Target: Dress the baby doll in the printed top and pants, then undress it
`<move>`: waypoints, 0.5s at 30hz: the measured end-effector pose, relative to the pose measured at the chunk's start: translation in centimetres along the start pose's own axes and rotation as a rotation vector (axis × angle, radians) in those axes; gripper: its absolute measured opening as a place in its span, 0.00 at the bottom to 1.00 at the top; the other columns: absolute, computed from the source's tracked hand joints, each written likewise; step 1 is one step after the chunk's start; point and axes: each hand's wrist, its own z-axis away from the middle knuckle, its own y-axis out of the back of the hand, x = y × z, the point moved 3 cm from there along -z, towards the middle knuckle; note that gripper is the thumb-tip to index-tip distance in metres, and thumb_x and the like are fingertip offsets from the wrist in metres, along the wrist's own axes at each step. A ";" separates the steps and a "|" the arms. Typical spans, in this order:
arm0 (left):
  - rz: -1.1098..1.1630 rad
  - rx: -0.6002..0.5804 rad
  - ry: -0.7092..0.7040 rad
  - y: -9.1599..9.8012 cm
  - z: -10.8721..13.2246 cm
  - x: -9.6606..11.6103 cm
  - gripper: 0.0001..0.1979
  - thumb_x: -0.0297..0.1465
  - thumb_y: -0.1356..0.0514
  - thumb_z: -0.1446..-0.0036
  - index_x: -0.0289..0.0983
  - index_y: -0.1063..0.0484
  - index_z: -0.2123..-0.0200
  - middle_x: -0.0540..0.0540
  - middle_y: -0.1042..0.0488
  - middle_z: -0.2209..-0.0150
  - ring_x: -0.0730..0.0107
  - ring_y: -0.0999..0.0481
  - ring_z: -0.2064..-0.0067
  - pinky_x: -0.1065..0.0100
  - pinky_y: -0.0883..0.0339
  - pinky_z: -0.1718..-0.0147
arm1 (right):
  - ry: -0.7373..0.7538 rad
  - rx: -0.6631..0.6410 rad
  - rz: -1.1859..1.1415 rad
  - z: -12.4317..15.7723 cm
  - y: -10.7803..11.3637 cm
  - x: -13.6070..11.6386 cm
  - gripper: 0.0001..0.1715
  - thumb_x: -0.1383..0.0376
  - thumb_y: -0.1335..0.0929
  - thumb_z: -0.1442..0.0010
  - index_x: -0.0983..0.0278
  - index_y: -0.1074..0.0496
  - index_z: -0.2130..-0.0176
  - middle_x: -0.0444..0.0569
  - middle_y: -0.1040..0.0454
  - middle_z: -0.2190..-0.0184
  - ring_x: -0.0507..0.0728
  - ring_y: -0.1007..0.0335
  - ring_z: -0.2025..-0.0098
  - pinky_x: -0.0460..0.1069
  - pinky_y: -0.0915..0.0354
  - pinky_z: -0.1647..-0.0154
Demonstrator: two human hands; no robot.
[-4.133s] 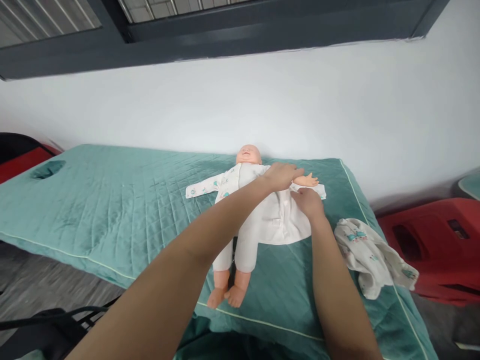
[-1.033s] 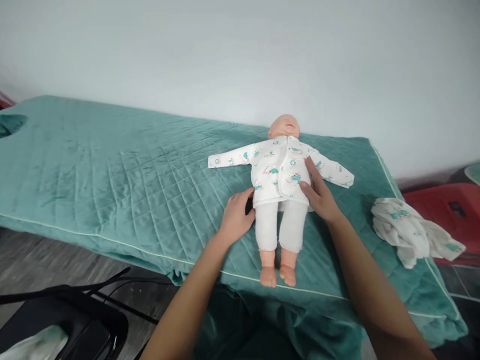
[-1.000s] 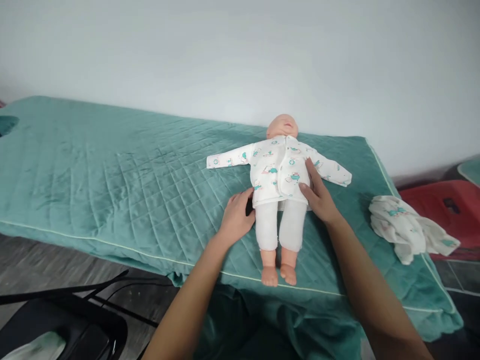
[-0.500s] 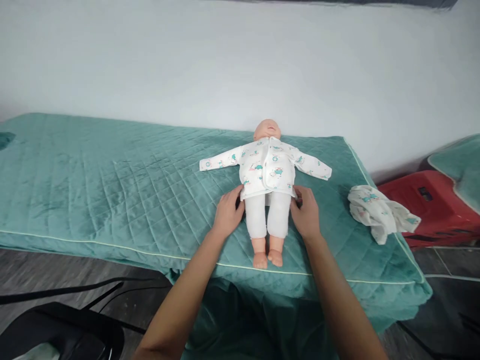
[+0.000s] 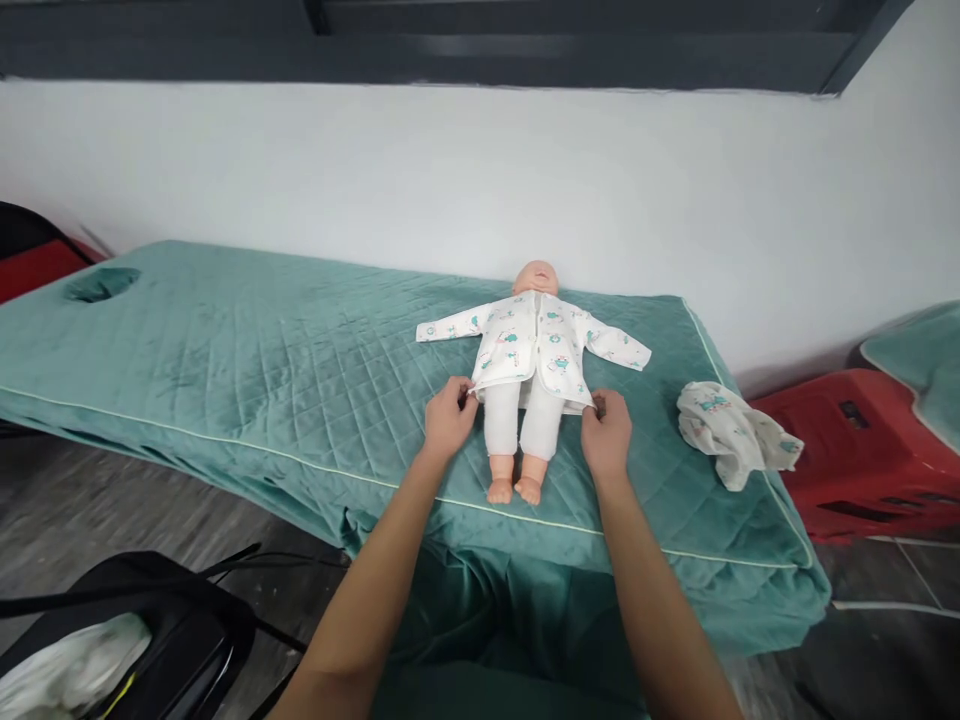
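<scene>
A baby doll lies on its back on the green quilted bed, head toward the wall and feet toward me. It wears a white patterned jacket, its sleeves spread out to both sides. White cloth covers the doll's legs down to the lower shins; the feet are bare. My left hand pinches the jacket's lower hem at its left corner. At the right corner of the hem, my right hand pinches the fabric too. Between them the hem is drawn out wide over the thighs.
A crumpled patterned cloth lies at the bed's right edge, beside a red plastic stool. The bed has a hole at far left. Lower left stands a black chair-like object with cloth on it. A white wall runs behind.
Both hands have gripped the hem corners and pulled the jacket outward and toward me, widening it. The doll's legs now angle slightly left. The camera view has tilted up.
</scene>
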 end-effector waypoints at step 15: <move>-0.056 -0.084 0.006 -0.1 -0.9 -0.1 0.04 0.31 0.43 0.44 0.40 0.36 0.70 0.51 0.31 0.71 0.67 0.32 0.67 0.66 0.42 0.65 | 0.517 -0.250 -0.056 -2.8 -2.2 -5.0 0.33 0.70 0.39 0.34 0.52 0.38 0.33 0.48 0.38 0.32 0.61 0.43 0.30 0.66 0.45 0.30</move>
